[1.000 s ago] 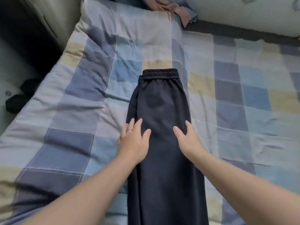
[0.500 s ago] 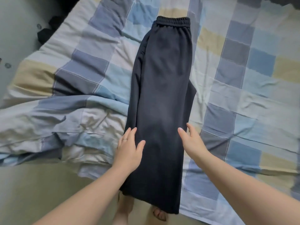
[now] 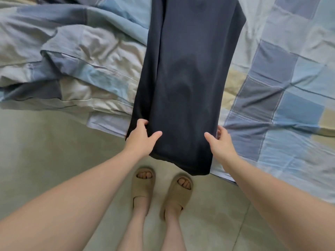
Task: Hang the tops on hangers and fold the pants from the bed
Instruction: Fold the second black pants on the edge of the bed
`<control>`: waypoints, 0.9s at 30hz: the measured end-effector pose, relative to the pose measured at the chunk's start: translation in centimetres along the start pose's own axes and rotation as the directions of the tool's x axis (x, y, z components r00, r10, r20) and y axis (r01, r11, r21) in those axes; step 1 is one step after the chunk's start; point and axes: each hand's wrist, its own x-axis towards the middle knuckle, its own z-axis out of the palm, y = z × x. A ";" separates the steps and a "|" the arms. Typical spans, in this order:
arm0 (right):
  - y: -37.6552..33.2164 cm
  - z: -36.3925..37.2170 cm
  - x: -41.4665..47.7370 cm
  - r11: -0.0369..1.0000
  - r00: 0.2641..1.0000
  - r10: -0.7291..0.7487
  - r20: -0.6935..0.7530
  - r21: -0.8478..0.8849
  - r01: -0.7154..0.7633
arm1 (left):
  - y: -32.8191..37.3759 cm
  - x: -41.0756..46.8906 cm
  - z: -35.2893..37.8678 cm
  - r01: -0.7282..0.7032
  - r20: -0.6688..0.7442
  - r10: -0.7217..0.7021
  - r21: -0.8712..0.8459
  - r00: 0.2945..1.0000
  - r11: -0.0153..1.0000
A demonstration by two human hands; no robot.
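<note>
Dark navy pants (image 3: pixel 183 84) lie lengthwise on the bed, folded leg over leg, their hem end hanging over the near edge above the floor. Their waistband is out of view past the top of the frame. My left hand (image 3: pixel 142 137) grips the left edge of the legs near the hem, fingers curled under the cloth and thumb on top. My right hand (image 3: pixel 220 142) holds the right edge the same way, thumb on top, fingers tucked beneath.
A patchwork sheet in blue, grey and cream (image 3: pixel 282 73) covers the bed at the right. A rumpled duvet (image 3: pixel 68 57) is bunched at the left. Below is a pale floor (image 3: pixel 45 151), where my feet stand in beige slippers (image 3: pixel 161 191).
My view has tilted down from the waistband to the hem. Both hands slid down the pants toward me and went from lying flat on the cloth to gripping its two edges.
</note>
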 end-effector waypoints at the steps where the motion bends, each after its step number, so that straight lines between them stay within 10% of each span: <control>1: 0.6 0.3 0.3 1.000 1.000 -0.023 -0.020 -0.020 0.022 | -0.2 0.3 0.4 -0.011 -0.007 0.011 0.015 1.000 1.000; 18: 2.1 5.5 -1.8 0.993 0.998 -0.031 -0.049 0.112 0.036 | -3.4 0.7 -1.4 -0.121 -0.397 0.110 -0.003 0.911 0.993; 27: 2.9 6.8 -1.6 0.966 0.970 0.043 0.241 0.238 -0.102 | -6.3 0.1 0.1 -0.037 -0.056 0.026 -0.218 0.998 0.975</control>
